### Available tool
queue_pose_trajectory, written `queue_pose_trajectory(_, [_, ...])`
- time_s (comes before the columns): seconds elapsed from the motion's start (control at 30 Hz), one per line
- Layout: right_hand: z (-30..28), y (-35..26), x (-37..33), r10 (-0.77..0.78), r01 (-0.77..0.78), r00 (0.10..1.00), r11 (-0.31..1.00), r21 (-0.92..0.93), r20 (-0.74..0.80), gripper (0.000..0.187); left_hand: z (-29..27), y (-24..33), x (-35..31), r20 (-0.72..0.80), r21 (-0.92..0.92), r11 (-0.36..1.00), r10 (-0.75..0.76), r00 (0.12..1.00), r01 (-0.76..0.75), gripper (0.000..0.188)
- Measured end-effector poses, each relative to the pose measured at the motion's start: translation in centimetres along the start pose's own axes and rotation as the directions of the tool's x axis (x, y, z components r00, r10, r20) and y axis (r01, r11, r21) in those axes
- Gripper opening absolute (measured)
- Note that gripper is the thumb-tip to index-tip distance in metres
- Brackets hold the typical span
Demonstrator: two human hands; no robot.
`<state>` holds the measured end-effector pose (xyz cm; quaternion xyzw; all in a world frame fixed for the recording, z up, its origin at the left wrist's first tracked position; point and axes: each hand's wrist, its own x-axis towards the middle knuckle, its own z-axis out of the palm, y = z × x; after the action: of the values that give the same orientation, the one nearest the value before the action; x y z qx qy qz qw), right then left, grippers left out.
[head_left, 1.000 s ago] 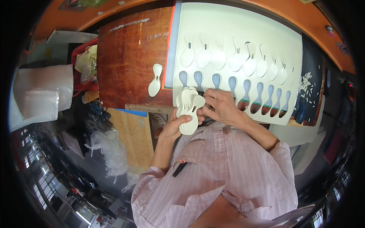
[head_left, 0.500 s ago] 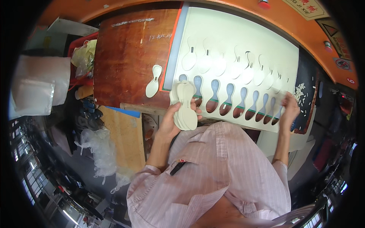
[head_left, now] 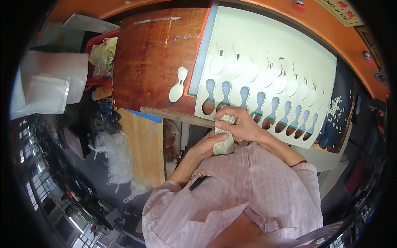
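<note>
Close to my body I hold a stack of pale insole-shaped pieces (head_left: 223, 145). My left hand (head_left: 206, 144) is wrapped round its lower left side. The fingers of my right hand (head_left: 244, 124) are closed over its upper end. Just beyond lies a large pale sheet (head_left: 277, 37), with a row of insole-shaped holes along its near edge. A second row of cut outlines farther up still has its pieces in place. One loose insole piece (head_left: 178, 85) with a small dark slot rests on the brown wooden board (head_left: 153, 49) at the left.
Small white offcuts (head_left: 336, 106) are scattered on a dark surface at the right, near a dark blue object (head_left: 326, 135). An orange machine frame (head_left: 273, 7) runs along the far side. Clear plastic bags (head_left: 113, 159) hang at the left, below a red basket (head_left: 92, 45).
My right hand has come left from the sheet's right end onto the stack. The stack is drawn nearer my body and turned edge-up, with its layers showing.
</note>
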<state>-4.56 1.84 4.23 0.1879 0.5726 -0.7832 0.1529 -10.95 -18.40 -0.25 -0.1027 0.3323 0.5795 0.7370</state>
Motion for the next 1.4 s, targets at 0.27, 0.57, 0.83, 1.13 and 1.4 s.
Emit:
queue_pose_trajectory(0.27, [-0.1,-0.2,2.7,-0.537,0.455,0.838,0.786,-0.419,-0.097,0.038,0.4,3.1,-1.5,-0.183,0.534,0.810,0.391,0.902,-0.243,0.019])
queue_pose_trajectory(0.57, [-1.3,4.3,-0.1,-0.385,0.244,0.807,0.908,-0.340,-0.448,0.026,-6.6,14.4,0.9,0.035,0.938,-0.164,0.921,0.388,0.306,0.033])
queue_pose_trajectory(0.83, [-2.4,7.6,-3.2,-0.239,0.142,0.711,0.970,-0.198,-0.662,0.019,-8.4,13.4,1.3,-0.010,0.942,-0.111,0.934,0.357,0.316,0.042])
queue_pose_trajectory(1.13, [-6.5,9.0,-8.0,-0.406,0.181,0.521,0.912,-0.367,-0.751,0.022,-7.9,13.0,-0.3,-0.087,0.973,0.001,0.928,0.363,0.231,0.058])
queue_pose_trajectory(1.4, [-14.7,15.4,-22.2,-0.448,-0.552,-0.099,0.768,-0.325,-0.889,0.046,-5.8,0.2,1.6,-0.038,0.976,-0.023,0.960,0.276,0.215,0.044])
